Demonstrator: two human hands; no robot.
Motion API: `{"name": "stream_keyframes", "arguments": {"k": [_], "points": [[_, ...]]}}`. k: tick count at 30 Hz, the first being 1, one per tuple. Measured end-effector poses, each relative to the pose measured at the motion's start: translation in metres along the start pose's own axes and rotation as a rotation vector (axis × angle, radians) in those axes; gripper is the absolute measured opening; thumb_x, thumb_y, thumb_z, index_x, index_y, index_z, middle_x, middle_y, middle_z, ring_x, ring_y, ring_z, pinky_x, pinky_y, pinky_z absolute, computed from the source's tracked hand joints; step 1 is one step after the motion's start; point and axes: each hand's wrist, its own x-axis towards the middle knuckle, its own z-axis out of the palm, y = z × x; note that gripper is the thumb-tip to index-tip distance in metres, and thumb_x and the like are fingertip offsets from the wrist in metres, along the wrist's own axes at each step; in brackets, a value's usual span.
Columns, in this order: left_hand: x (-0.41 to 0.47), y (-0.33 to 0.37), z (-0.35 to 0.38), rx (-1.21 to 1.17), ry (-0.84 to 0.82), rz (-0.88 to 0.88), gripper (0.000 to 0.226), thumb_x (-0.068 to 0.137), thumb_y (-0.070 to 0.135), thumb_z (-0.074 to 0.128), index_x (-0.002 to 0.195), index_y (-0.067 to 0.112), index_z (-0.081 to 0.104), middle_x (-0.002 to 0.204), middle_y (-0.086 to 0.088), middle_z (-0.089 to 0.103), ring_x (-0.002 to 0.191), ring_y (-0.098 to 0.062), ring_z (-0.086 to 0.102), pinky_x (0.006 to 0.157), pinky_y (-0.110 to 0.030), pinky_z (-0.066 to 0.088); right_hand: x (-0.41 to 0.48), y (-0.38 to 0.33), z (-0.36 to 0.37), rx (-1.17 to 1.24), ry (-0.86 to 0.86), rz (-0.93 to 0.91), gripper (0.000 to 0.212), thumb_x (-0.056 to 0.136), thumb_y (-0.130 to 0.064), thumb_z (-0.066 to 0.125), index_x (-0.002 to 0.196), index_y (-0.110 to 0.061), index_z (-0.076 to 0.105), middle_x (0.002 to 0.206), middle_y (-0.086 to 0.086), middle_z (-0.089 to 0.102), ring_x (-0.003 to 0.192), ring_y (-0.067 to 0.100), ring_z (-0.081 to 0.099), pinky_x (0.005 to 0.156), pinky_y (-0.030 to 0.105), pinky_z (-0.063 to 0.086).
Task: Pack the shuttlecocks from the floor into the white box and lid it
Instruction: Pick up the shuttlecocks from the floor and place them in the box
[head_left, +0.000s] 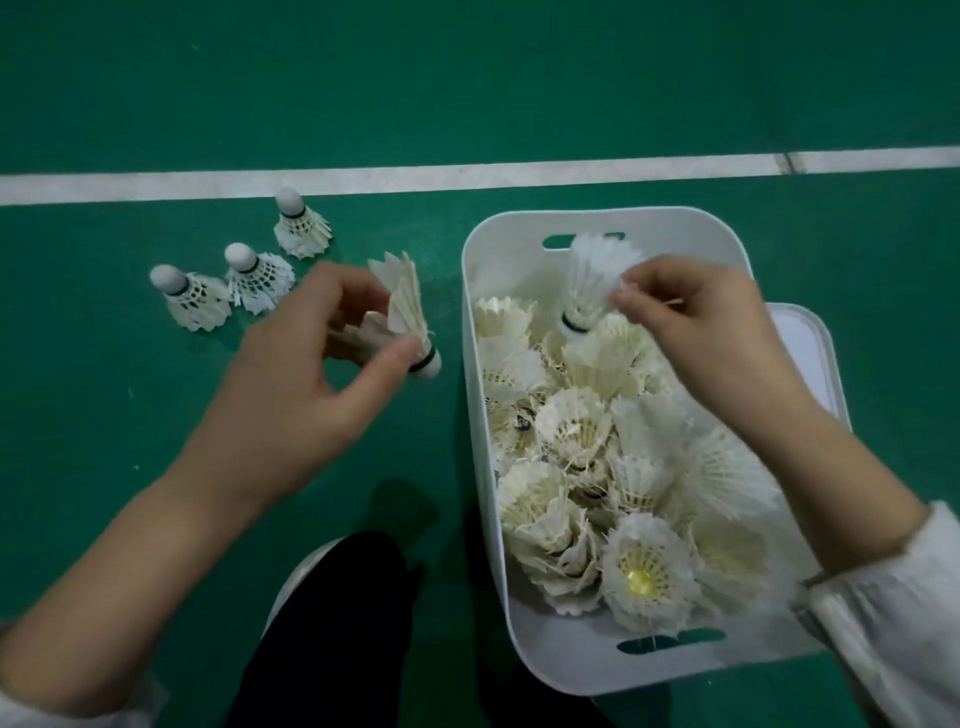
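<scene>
The white box (480, 395) stands on the green floor at centre right, holding several white shuttlecocks. My right hand (691, 322) pinches the feathers of one shuttlecock (589, 283), cork down, over the box's far end. My left hand (311, 364) grips another shuttlecock (408, 312) just left of the box, above the floor, cork toward the box; a second feathered one seems tucked under its fingers. Three shuttlecocks stand cork up on the floor at the left (189, 296), (257, 275), (300, 224). The white lid (810, 338) lies behind the box's right side, partly hidden.
A white court line (467, 174) crosses the floor beyond the box. My dark trouser leg and a white shoe (332, 618) are at the bottom centre, close to the box's near left corner.
</scene>
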Motion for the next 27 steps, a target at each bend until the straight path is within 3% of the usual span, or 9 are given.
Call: {"name": "stream_keyframes", "arguments": {"k": [4, 9, 13, 17, 20, 27], "points": [[-0.002, -0.003, 0.006, 0.183, -0.036, 0.081, 0.006, 0.085, 0.021, 0.055, 0.085, 0.015, 0.053, 0.081, 0.009, 0.053, 0.078, 0.000, 0.052, 0.072, -0.006, 0.039, -0.001, 0.013, 0.023, -0.101, -0.094, 0.010, 0.007, 0.089, -0.023, 0.058, 0.083, -0.024, 0.063, 0.073, 0.003, 0.064, 0.063, 0.019, 0.054, 0.063, 0.029, 0.042], [-0.003, -0.004, 0.006, 0.286, -0.038, 0.156, 0.006, 0.085, 0.018, 0.058, 0.087, 0.013, 0.060, 0.086, 0.006, 0.055, 0.082, -0.012, 0.051, 0.076, -0.023, 0.040, 0.008, 0.005, 0.022, -0.082, -0.013, -0.047, 0.012, 0.090, -0.026, 0.058, 0.086, -0.018, 0.066, 0.064, -0.009, 0.057, 0.049, -0.002, 0.046, 0.047, 0.009, 0.032], [-0.001, -0.003, 0.009, 0.279, -0.040, 0.159, 0.006, 0.084, 0.018, 0.059, 0.087, 0.013, 0.062, 0.088, 0.005, 0.057, 0.083, -0.013, 0.051, 0.078, -0.020, 0.040, 0.014, -0.001, 0.029, -0.105, -0.018, -0.066, 0.017, 0.091, -0.025, 0.056, 0.096, -0.013, 0.068, 0.080, 0.001, 0.065, 0.067, 0.012, 0.055, 0.062, 0.027, 0.042], [-0.001, -0.003, 0.010, 0.267, -0.042, 0.173, 0.006, 0.084, 0.017, 0.059, 0.088, 0.013, 0.062, 0.089, 0.004, 0.057, 0.083, -0.014, 0.052, 0.078, -0.023, 0.041, 0.022, 0.011, 0.041, -0.271, -0.116, -0.042, 0.017, 0.092, -0.020, 0.054, 0.100, -0.010, 0.066, 0.081, 0.000, 0.062, 0.062, 0.007, 0.048, 0.056, 0.022, 0.033], [-0.002, -0.003, 0.009, 0.273, -0.036, 0.170, 0.007, 0.084, 0.017, 0.059, 0.088, 0.012, 0.062, 0.089, 0.004, 0.058, 0.084, -0.014, 0.052, 0.078, -0.024, 0.041, 0.023, 0.017, 0.047, -0.347, -0.170, -0.009, 0.016, 0.092, -0.018, 0.053, 0.098, -0.011, 0.067, 0.091, 0.005, 0.067, 0.076, 0.014, 0.052, 0.067, 0.022, 0.033], [-0.001, -0.004, 0.010, 0.272, -0.045, 0.183, 0.007, 0.084, 0.017, 0.060, 0.089, 0.012, 0.063, 0.089, 0.005, 0.057, 0.084, -0.012, 0.051, 0.079, -0.019, 0.039, 0.029, 0.012, 0.055, -0.326, -0.253, 0.030, 0.015, 0.089, -0.021, 0.059, 0.096, -0.012, 0.069, 0.088, 0.002, 0.066, 0.083, 0.016, 0.058, 0.073, 0.023, 0.039]]}}
